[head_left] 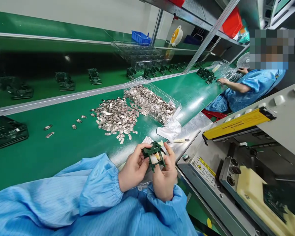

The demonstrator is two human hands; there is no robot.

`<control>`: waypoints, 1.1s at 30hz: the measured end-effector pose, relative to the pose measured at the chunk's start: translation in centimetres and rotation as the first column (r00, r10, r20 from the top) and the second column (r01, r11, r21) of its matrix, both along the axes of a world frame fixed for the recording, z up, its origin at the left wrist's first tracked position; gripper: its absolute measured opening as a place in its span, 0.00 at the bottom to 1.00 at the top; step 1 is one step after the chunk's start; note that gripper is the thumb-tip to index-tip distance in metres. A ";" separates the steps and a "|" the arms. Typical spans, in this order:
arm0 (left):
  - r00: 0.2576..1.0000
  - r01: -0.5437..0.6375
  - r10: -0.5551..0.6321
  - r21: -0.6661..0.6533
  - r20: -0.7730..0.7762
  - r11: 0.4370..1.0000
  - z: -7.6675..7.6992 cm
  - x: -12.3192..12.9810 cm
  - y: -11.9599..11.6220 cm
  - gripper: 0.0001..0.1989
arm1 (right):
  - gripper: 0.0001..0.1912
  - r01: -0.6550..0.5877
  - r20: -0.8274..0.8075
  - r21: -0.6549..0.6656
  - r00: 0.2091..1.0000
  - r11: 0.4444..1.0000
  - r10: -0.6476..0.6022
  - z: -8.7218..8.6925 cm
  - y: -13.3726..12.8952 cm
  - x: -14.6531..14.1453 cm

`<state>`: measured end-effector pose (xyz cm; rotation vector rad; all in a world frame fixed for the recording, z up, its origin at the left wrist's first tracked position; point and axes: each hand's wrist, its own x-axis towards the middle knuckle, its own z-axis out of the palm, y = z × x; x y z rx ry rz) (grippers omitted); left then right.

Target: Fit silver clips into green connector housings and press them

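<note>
Between both hands, near the bench's front edge, is a dark green plastic part with an open frame. My left hand (pixel 134 168) pinches the left side of the green part (pixel 152 151). On its right side my right hand (pixel 165 175) grips it, with fingertips at the top and the thumb below. Pale fingertip covers show through the frame's opening. Beyond the hands lies a loose pile of small silvery metal pieces (pixel 116 114). A clear plastic tray (pixel 178 109) behind it holds many more of them. A crumpled white cloth (pixel 170 130) lies by the tray.
A machine with a yellow bar (pixel 238 123) and a warning label (pixel 206 172) stands close on the right. More green parts (pixel 8 131) sit at the left and along a dark green belt (pixel 80 87). A person in blue (pixel 255 85) works at the far right.
</note>
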<state>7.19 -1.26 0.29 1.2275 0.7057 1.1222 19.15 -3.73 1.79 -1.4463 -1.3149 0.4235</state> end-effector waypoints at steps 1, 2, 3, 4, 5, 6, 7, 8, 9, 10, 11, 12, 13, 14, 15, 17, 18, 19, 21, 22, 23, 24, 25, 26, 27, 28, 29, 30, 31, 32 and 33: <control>1.000 -0.005 0.005 0.007 -0.002 1.000 -0.1 0.0 -0.1 0.15 | 0.04 0.011 -0.004 0.017 1.000 1.000 -0.010 -0.1 0.0 -0.2; 1.000 -0.008 0.008 0.012 -0.007 1.000 -0.1 0.0 -0.1 0.15 | 0.04 0.020 -0.021 0.032 1.000 0.999 -0.019 -0.2 0.0 -0.3; 1.000 -0.012 0.012 0.016 -0.013 1.000 -0.2 0.0 -0.2 0.15 | 0.04 0.028 -0.049 0.043 0.998 0.999 -0.026 -0.4 0.0 -0.5; 1.000 -0.016 0.016 0.018 -0.018 1.000 -0.2 0.0 -0.3 0.15 | 0.04 0.034 -0.091 0.047 0.995 0.998 -0.030 -0.5 0.1 -0.6; 0.999 -0.022 0.023 0.017 -0.023 1.000 -0.3 0.0 -0.3 0.15 | 0.05 0.038 -0.151 0.041 0.988 0.998 -0.031 -0.7 0.1 -0.8; 0.999 -0.029 0.030 0.013 -0.027 0.999 -0.3 0.0 -0.4 0.15 | 0.05 0.039 -0.229 0.028 0.973 0.999 -0.032 -0.9 0.1 -1.0; 0.999 -0.034 0.034 0.006 -0.031 0.999 -0.3 0.0 -0.5 0.15 | 0.07 0.034 -0.321 0.006 0.946 0.999 -0.031 -1.2 0.1 -1.1; 0.999 -0.034 0.034 -0.001 -0.037 0.999 -0.3 0.0 -0.6 0.15 | 0.12 0.021 -0.417 -0.019 0.909 1.000 -0.027 -1.4 0.2 -1.3; 0.999 -0.030 0.029 -0.007 -0.045 1.000 -0.3 0.0 -0.6 0.14 | 0.19 0.001 -0.502 -0.041 0.864 0.999 -0.022 -1.5 0.2 -1.4; 0.998 -0.025 0.024 -0.010 -0.055 1.000 -0.3 0.0 -0.6 0.14 | 0.25 -0.019 -0.571 -0.057 0.821 0.998 -0.017 -1.6 0.2 -1.4; 0.998 -0.022 0.021 -0.011 -0.064 1.000 -0.1 -0.1 -0.5 0.15 | 0.29 -0.049 -0.620 -0.070 0.784 0.996 -0.005 -1.5 0.3 -1.3; 0.997 -0.021 0.020 -0.010 -0.070 1.000 0.0 -0.2 -0.4 0.15 | 0.30 -0.090 -0.653 -0.075 0.757 0.993 0.019 -1.3 0.3 -1.0; 0.997 -0.024 0.023 -0.013 -0.072 1.000 0.3 -0.2 -0.4 0.15 | 0.28 -0.135 -0.670 -0.068 0.740 0.988 0.055 -1.1 0.2 -0.5; 0.997 -0.024 0.022 -0.021 -0.074 1.000 0.7 -0.3 -0.3 0.16 | 0.25 -0.180 -0.671 -0.047 0.734 0.983 0.102 -0.7 0.1 0.3; 0.997 -0.016 0.014 -0.030 -0.080 0.999 1.2 -0.4 -0.3 0.16 | 0.24 -0.228 -0.654 -0.020 0.739 0.973 0.160 -0.2 -0.2 1.1; 0.992 0.042 -0.046 -0.033 -0.116 0.999 2.5 -0.5 -0.5 0.17 | 0.27 -0.323 -0.561 0.020 0.780 0.946 0.278 0.9 -1.2 3.2; 0.984 0.098 -0.099 -0.017 -0.148 0.995 3.3 -0.3 -0.5 0.17 | 0.31 -0.359 -0.489 0.022 0.810 0.933 0.324 1.6 -2.0 4.4; 0.969 0.169 -0.164 0.014 -0.185 0.985 4.2 0.0 -0.5 0.17 | 0.35 -0.386 -0.412 0.012 0.838 0.922 0.357 2.3 -3.1 5.5; 0.913 0.358 -0.323 0.111 -0.250 0.927 6.3 1.2 -0.2 0.17 | 0.39 -0.386 -0.301 -0.015 0.881 0.922 0.364 3.7 -5.6 7.8; 0.867 0.467 -0.415 0.161 -0.277 0.869 7.4 2.2 0.3 0.18 | 0.38 -0.351 -0.272 -0.013 0.902 0.936 0.334 4.3 -7.0 9.1; 0.811 0.568 -0.499 0.208 -0.305 0.796 8.5 3.7 0.8 0.20 | 0.38 -0.286 -0.253 0.001 0.927 0.958 0.277 4.8 -8.6 10.5; 0.758 0.645 -0.560 0.254 -0.335 0.721 9.5 5.5 1.4 0.22 | 0.37 -0.177 -0.234 0.021 0.956 0.984 0.177 5.3 -10.2 12.1; 0.719 0.692 -0.587 0.304 -0.371 0.655 10.4 7.7 2.0 0.24 | 0.37 -0.020 -0.219 0.053 0.975 0.998 0.032 5.7 -11.8 13.8; 0.705 0.709 -0.579 0.361 -0.410 0.606 11.1 10.3 2.4 0.26 | 0.37 0.177 -0.207 0.104 0.966 0.979 -0.152 6.0 -13.3 15.6; 0.710 0.704 -0.544 0.423 -0.448 0.570 11.7 13.1 2.6 0.28 | 0.37 0.389 -0.204 0.165 0.912 0.906 -0.355 6.2 -14.8 17.4; 0.726 0.687 -0.493 0.482 -0.480 0.544 12.1 16.0 2.5 0.30 | 0.36 0.564 -0.235 0.241 0.824 0.790 -0.516 6.4 -16.1 19.3; 0.737 0.676 -0.448 0.527 -0.506 0.516 12.3 19.0 2.3 0.34 | 0.36 0.665 -0.271 0.297 0.747 0.686 -0.607 6.5 -17.2 21.0; 0.727 0.685 -0.427 0.538 -0.537 0.490 12.4 21.8 1.9 0.38 | 0.37 0.716 -0.288 0.318 0.697 0.621 -0.657 6.6 -18.0 22.6; 0.709 0.703 -0.421 0.526 -0.565 0.479 12.4 24.3 1.5 0.41 | 0.37 0.735 -0.293 0.320 0.676 0.597 -0.676 6.8 -18.6 24.0; 0.692 0.718 -0.422 0.502 -0.586 0.482 12.4 26.5 1.0 0.42 | 0.38 0.731 -0.281 0.301 0.681 0.612 -0.676 6.9 -18.8 25.1; 0.684 0.724 -0.430 0.476 -0.589 0.499 12.5 28.1 0.7 0.42 | 0.39 0.715 -0.262 0.275 0.699 0.643 -0.666 7.2 -18.8 26.0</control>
